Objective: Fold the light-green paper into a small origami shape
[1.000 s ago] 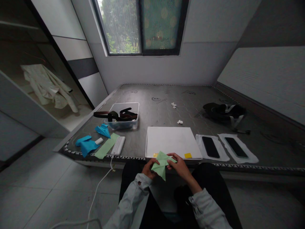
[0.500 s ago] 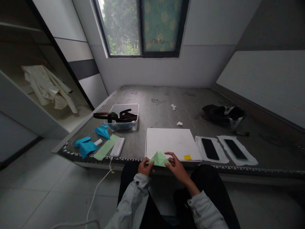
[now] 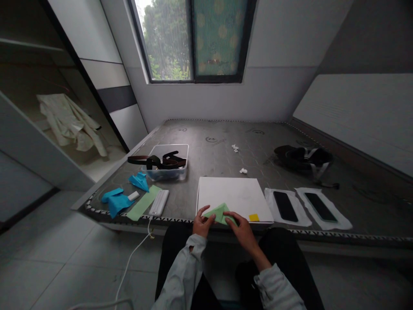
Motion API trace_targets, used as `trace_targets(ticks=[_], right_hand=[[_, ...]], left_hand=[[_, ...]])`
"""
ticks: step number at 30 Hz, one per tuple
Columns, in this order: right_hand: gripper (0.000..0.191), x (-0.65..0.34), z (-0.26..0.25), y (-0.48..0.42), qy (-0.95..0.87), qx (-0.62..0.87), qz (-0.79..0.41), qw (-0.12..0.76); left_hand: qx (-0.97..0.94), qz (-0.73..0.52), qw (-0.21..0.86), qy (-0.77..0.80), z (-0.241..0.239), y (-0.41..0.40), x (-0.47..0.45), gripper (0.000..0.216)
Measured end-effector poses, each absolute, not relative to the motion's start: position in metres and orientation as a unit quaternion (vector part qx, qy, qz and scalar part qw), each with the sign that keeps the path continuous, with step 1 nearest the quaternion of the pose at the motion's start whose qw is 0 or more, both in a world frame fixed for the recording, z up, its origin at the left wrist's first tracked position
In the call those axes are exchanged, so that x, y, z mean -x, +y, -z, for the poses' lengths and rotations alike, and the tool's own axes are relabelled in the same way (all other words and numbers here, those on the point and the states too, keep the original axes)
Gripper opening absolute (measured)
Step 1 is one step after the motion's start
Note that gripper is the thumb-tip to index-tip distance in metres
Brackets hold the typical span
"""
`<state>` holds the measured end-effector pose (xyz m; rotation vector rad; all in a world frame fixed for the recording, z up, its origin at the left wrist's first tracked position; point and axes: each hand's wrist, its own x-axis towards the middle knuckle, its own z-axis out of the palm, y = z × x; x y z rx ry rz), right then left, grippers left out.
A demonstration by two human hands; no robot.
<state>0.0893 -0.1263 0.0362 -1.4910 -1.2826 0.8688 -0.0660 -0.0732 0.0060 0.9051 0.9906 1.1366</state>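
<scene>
Sitting between both hands (image 3: 201, 224) (image 3: 242, 228), green paper (image 3: 219, 212)

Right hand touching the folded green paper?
Touching: the head view shows the right hand gripping the folded green paper at its right side.

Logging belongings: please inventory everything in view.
Folded paper: 1, green, held
Flat box: 1, white, front
Phones on wraps: 2, black, right
Strapped item: 1, black, right
Crumpled scraps: 2, white, centre
Plastic tub: 1, clear, left
Strap bundle: 1, brown, over tub
Creased papers: 2, blue, left
Paper strip: 1, green, left
Corded bar: 1, white, left
Block: 1, white, left
Garment: 1, cream, cabinet
Window: 1, dark, back
Mattress: 1, grey, beneath
Legs: 2, black, below
Left grip, right grip: 2, grey-sleeved, front
</scene>
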Motion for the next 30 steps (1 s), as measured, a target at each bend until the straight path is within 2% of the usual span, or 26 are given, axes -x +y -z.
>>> trace_targets(ticks=[4,8,11,14,18,24,30], right_hand=[[0.030,-0.098,-0.034,-0.120,-0.514,0.604,-0.339,0.506],[0.039,-0.099,-0.029,-0.119,-0.520,0.631,-0.258,0.515],[0.051,-0.099,-0.027,-0.122,-0.579,0.639,-0.161,0.480],[0.049,-0.102,-0.025,-0.124,-0.657,0.624,-0.109,0.408],[0.044,-0.106,-0.021,-0.125,-0.684,0.615,-0.149,0.364],[0.038,-0.100,-0.012,-0.123,-0.644,0.592,-0.254,0.413],[0.036,-0.097,-0.014,-0.123,-0.612,0.617,-0.277,0.410]], left_hand=[[-0.385,-0.489,0.651,0.434,-0.011,-0.067,0.040,0.051],[-0.366,-0.455,0.679,0.445,-0.005,-0.066,0.023,0.050],[-0.375,-0.453,0.664,0.462,0.002,-0.066,0.020,0.047],[-0.426,-0.453,0.621,0.477,0.004,-0.070,0.022,0.042],[-0.475,-0.467,0.612,0.427,-0.002,-0.078,0.030,0.038],[-0.468,-0.488,0.611,0.411,0.004,-0.080,0.033,0.040],[-0.467,-0.474,0.603,0.440,0.016,-0.077,0.032,0.037]])
